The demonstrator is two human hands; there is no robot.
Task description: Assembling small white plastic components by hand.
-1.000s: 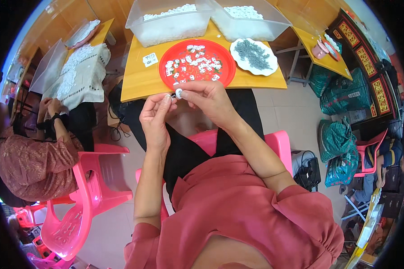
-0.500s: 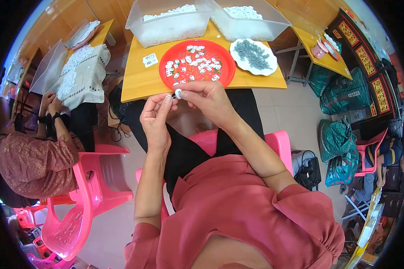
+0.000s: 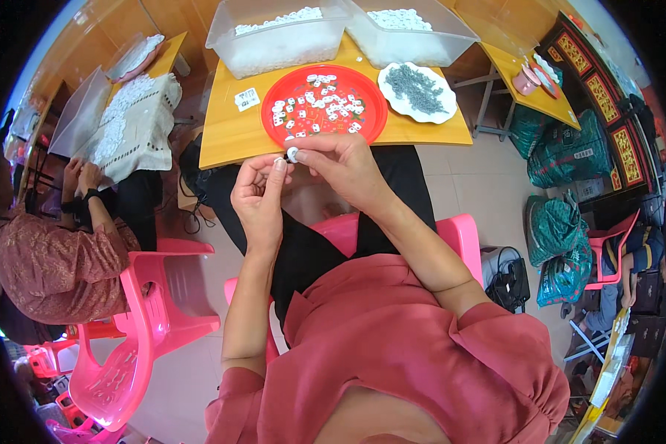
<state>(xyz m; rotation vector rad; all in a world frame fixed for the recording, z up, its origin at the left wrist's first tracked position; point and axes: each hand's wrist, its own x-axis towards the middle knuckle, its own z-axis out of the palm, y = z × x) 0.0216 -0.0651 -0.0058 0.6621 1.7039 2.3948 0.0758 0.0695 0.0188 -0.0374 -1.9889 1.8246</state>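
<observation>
My right hand (image 3: 348, 169) pinches a small round white piece (image 3: 292, 155) between thumb and fingertips, just off the near edge of the table. Close beside it, my left hand (image 3: 259, 196) has its thumb and fingers pressed together at the same spot. A tiny dark bit shows between the two hands; what the left fingertips grip is too small to name. Beyond them a round red tray (image 3: 272, 133) carries many small white pieces with dark spots. To its right lies a white scalloped plate (image 3: 445, 115) heaped with tiny grey parts.
Two clear plastic bins (image 3: 277, 55) of white pieces stand at the back of the yellow table (image 3: 226, 137). A small white card-like item (image 3: 247, 99) lies left of the tray. At far left a person (image 3: 59, 266) sits by a pink chair (image 3: 152, 311). Green bags (image 3: 555, 229) rest at right.
Both hands stay almost in place at the table's edge. The round white piece has shifted very slightly left between the fingertips.
</observation>
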